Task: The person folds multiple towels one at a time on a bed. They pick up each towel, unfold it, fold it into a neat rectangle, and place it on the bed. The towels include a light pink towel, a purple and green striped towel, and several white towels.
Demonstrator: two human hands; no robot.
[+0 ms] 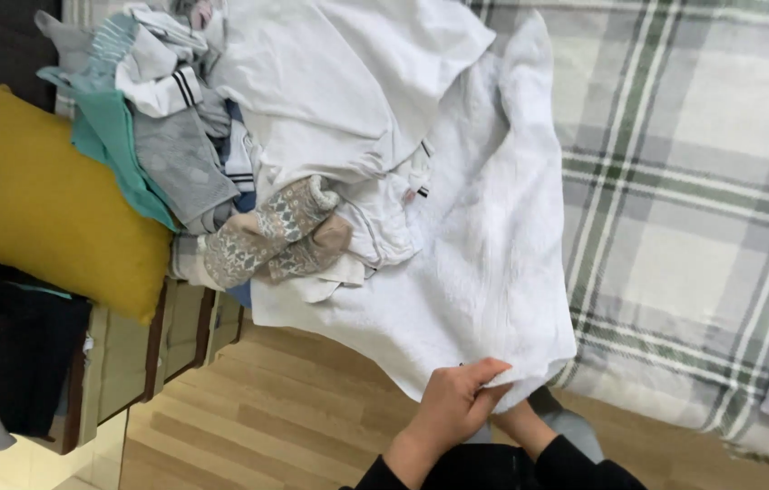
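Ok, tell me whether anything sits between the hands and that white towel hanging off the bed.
Nothing visible does. The left hand already pinches the white towel at its lower edge, and the right hand is right under the same corner, mostly hidden. The clothes pile lies on the towel's far end, away from the hands.

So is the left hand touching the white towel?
Touching. The head view shows the left hand with its fingers pinching the bottom edge of the white towel.
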